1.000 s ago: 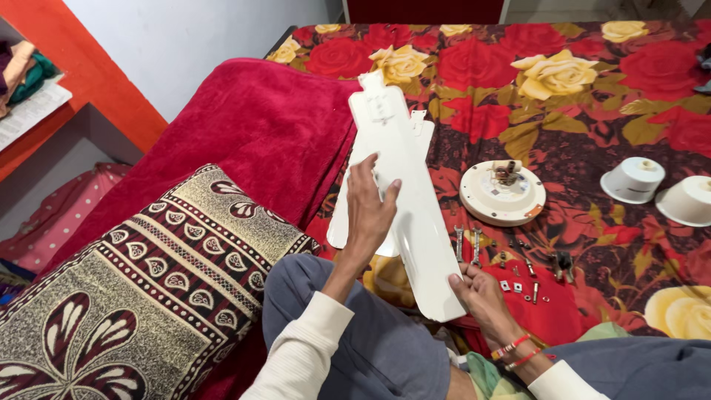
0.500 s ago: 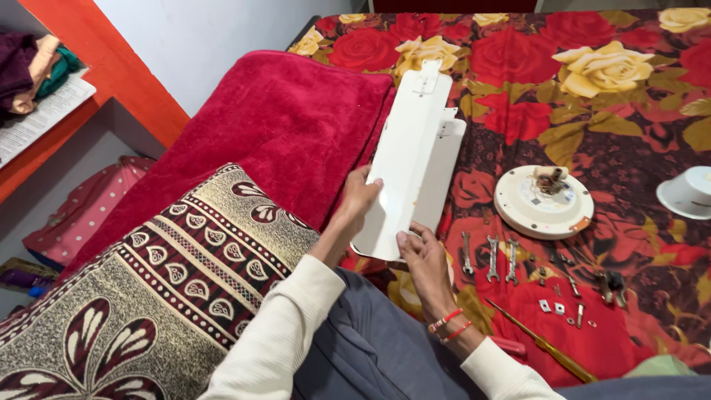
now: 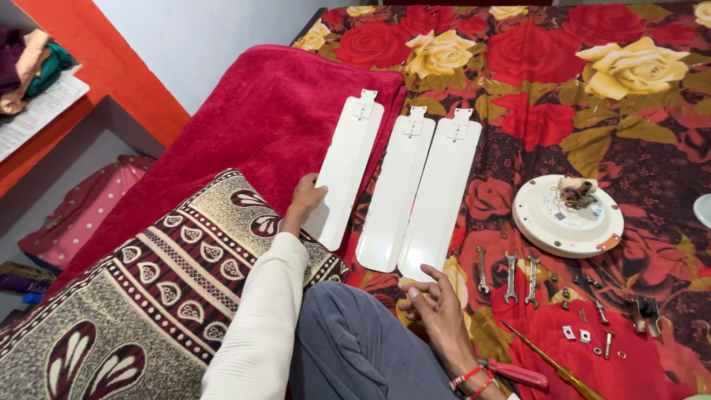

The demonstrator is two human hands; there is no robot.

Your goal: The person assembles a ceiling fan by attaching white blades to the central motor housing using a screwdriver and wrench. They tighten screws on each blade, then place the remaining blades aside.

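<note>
Three long white fan blades lie side by side on the bed: the left blade [image 3: 346,167] partly on a red blanket [image 3: 244,126], the middle blade [image 3: 398,194] and the right blade [image 3: 440,198] on the flowered sheet. My left hand [image 3: 306,196] rests its fingers on the left blade's near end. My right hand [image 3: 437,305] hovers with fingers apart just below the right blade's near tip, holding nothing.
A round white fan motor [image 3: 567,215] sits to the right. Three spanners [image 3: 508,274], screws and small metal parts [image 3: 592,326] and a red-handled screwdriver [image 3: 544,370] lie near my right knee. A patterned pillow [image 3: 141,296] lies left.
The blades were stacked and held in both hands; now they lie spread apart in a row, the left one shifted onto the red blanket. My right hand has let go.
</note>
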